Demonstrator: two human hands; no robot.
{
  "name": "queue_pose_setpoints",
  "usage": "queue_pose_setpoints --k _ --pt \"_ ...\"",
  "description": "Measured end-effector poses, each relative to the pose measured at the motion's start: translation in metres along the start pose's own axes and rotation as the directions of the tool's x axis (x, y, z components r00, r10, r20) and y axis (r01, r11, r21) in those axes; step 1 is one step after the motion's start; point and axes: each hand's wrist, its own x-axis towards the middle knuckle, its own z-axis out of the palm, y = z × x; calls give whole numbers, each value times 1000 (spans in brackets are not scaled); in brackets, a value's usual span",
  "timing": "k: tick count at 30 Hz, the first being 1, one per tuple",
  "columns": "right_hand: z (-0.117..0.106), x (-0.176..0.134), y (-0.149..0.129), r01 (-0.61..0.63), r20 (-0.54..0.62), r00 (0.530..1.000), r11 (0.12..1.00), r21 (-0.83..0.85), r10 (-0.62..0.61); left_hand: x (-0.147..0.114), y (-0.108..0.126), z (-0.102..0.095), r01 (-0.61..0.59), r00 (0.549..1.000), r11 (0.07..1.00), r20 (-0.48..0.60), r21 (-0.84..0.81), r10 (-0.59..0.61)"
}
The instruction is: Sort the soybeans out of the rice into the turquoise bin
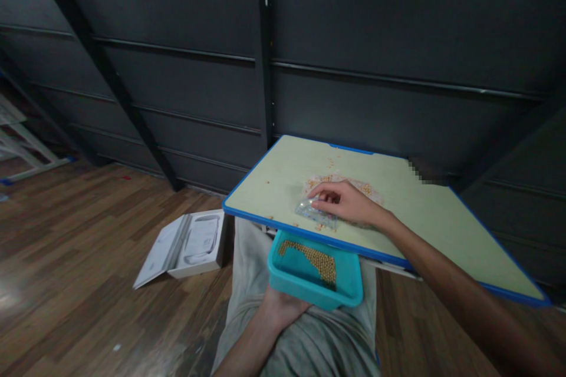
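My left hand point(285, 305) supports a teal plastic tray point(305, 291) from below, just under the table's front edge; its fingers are hidden beneath the tray. Several small gold beads point(316, 259) lie in a band inside the tray. My right hand point(342, 197) is over the table, its fingers curled with thumb and index close together on a clear plastic bag point(325, 218). Behind that hand lies a spread of small gold pieces on clear plastic point(371, 191). What exactly the fingertips pinch is hard to see.
The pale yellow table point(437, 212) has a blue rim, with a few loose gold pieces along its front edge. An open white box point(198, 247) stands on the wooden floor to the left. A dark panelled wall point(198, 82) rises behind the table.
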Motion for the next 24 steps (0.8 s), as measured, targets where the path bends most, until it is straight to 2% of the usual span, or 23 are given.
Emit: queue_pose_setpoints --k 10,18,24 --pt "1 -1 -1 -7 56 998 998 55 4 -1 -1 -5 30 999 1000 -36 3 -29" --pt "1 -1 0 -14 103 995 993 114 3 17 -9 -25 -3 991 997 131 -83 14" --pt "3 -2 -1 3 115 993 989 146 -20 14 -6 -18 -10 982 997 185 -75 24"
